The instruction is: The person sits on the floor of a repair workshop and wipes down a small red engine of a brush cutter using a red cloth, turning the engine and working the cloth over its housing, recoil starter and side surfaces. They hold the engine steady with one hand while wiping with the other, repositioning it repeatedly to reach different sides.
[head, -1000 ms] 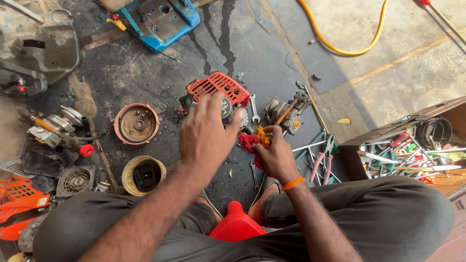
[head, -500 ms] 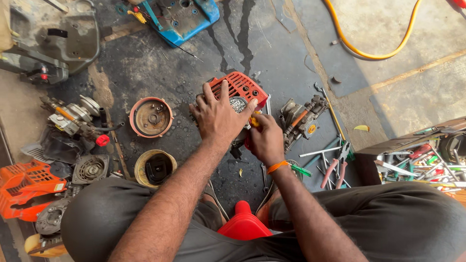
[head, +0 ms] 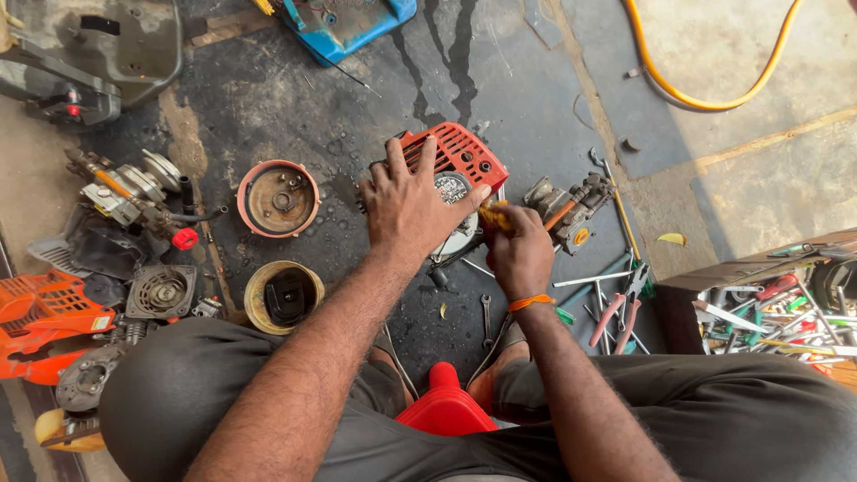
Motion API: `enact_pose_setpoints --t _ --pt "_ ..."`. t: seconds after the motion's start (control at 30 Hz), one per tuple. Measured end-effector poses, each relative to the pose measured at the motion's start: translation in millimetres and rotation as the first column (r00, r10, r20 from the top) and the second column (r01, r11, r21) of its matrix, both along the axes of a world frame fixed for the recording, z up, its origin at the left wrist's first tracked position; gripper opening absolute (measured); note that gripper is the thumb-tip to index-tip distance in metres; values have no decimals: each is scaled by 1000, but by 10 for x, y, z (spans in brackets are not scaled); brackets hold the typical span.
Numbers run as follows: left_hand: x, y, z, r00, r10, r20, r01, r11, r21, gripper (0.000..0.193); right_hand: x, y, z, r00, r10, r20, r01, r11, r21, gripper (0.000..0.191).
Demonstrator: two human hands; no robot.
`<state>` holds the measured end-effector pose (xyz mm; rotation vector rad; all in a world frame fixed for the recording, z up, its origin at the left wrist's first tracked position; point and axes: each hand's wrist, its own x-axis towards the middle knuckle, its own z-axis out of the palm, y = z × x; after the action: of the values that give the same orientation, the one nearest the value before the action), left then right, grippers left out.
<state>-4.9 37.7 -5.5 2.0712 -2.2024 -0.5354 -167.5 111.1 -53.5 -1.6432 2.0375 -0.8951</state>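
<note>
My left hand (head: 412,207) lies spread, palm down, on a small engine with a red slotted cover (head: 453,159) that stands on the dark oily floor. My right hand (head: 520,253) is closed around a yellow-handled screwdriver (head: 493,215) whose tip points at the engine's round metal side. An orange band circles my right wrist. Both forearms reach out over my knees in dark trousers. The lower part of the engine is hidden under my hands.
A round rusty housing (head: 278,198) and a yellow-rimmed round part (head: 285,296) lie to the left. Orange covers (head: 49,321) and engine parts (head: 134,192) lie far left. Pliers and wrenches (head: 616,312) lie right, beside a tool-filled box (head: 777,308). A red stool (head: 446,406) sits between my legs.
The view has shifted so the engine sits higher and more central. My left hand has spread flatter over the red cover, and my right hand has moved up against the engine's side.
</note>
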Motion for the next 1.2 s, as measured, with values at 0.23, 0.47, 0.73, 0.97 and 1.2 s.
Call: enact_pose_setpoints --t 0.23,0.47,0.73,0.97,1.2 --pt "-43 27 -6 998 46 -36 -47 999 -25 104 150 9 -154 975 -41 220 9 990 142 27" --pt "-24 28 -24 999 33 -38 -35 999 -41 105 -242 -170 -257 216 -181 959 -7 982 187 23" --pt "-15 -2 -42 1000 -2 -30 -1 996 -85 107 -180 -141 38 970 36 239 -64 992 109 30" --pt "-16 37 -49 999 43 -12 -44 998 -36 108 118 86 -156 900 -83 428 -41 961 273 21" --pt "17 -2 -110 1000 -3 -6 3 998 -67 109 -393 -117 -63 144 -295 945 -63 950 306 32"
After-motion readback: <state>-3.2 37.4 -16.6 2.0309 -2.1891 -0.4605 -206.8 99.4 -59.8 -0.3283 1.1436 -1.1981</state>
